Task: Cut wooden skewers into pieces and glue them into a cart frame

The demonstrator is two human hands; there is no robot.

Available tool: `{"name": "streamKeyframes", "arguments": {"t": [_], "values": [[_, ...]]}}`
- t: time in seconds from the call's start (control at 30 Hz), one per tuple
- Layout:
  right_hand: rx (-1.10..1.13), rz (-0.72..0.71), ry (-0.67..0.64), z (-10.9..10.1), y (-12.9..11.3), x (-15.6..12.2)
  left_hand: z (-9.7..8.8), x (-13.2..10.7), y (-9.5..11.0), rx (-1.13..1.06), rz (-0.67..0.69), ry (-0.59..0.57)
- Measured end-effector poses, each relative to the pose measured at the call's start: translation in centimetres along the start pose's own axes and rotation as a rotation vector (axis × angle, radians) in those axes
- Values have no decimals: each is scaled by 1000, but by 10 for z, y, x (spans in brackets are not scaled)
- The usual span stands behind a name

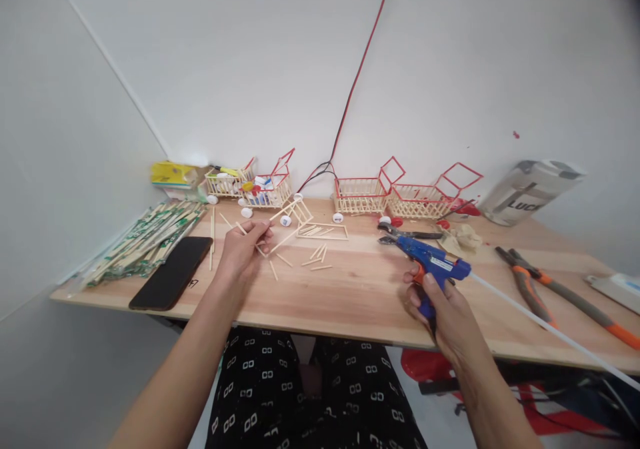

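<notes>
My right hand (434, 296) is wrapped round the handle of a blue hot glue gun (431, 257), its nozzle pointing left over the table. A long white glue stick (550, 329) runs out of its back end. In the fingers of my left hand (245, 246) is a small frame of thin wooden sticks (299, 213), tilted above the tabletop. Below and beside it lie several loose cut sticks (320, 254). A flat rectangular stick frame (345, 232) rests on the table just right of my left hand.
Several small stick carts (360, 196) with red trim stand along the wall. Packaged sticks (145, 242) and a black phone (173, 272) lie left. On the right are black pliers (415, 234), orange-handled pliers (565, 296) and a tilted container (530, 192). The wooden table (350, 302) ends before my lap.
</notes>
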State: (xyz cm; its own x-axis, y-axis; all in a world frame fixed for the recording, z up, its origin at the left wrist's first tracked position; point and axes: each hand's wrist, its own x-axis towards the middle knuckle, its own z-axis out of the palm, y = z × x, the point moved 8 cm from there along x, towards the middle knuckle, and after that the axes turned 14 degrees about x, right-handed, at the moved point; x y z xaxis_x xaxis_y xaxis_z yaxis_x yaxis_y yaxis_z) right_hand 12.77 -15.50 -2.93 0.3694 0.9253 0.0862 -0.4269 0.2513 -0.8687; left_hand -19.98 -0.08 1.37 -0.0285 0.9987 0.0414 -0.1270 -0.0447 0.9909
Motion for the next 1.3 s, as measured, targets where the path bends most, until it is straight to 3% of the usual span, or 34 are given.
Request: {"name": "streamKeyframes", "arguments": {"t": [0.23,0.53,0.67,0.83,1.03,1.3], "values": [[-12,-1,-6,-1,0,0,10,-12,-2,-51,-47,-64],[44,-30,53,-3,-2,-1,61,-43,-32,-7,-143,-270],[-10,-76,94,-1,-8,-4,69,-45,-35,33,-124,-294],[-266,-165,164,3,-21,-1,53,-37,-25,44,-79,-188],[-554,-222,114,38,-29,16,28,-26,-11,-30,-4,-51],[-756,-177,-187,97,3,31,-14,-22,-3,-84,57,113]]}}
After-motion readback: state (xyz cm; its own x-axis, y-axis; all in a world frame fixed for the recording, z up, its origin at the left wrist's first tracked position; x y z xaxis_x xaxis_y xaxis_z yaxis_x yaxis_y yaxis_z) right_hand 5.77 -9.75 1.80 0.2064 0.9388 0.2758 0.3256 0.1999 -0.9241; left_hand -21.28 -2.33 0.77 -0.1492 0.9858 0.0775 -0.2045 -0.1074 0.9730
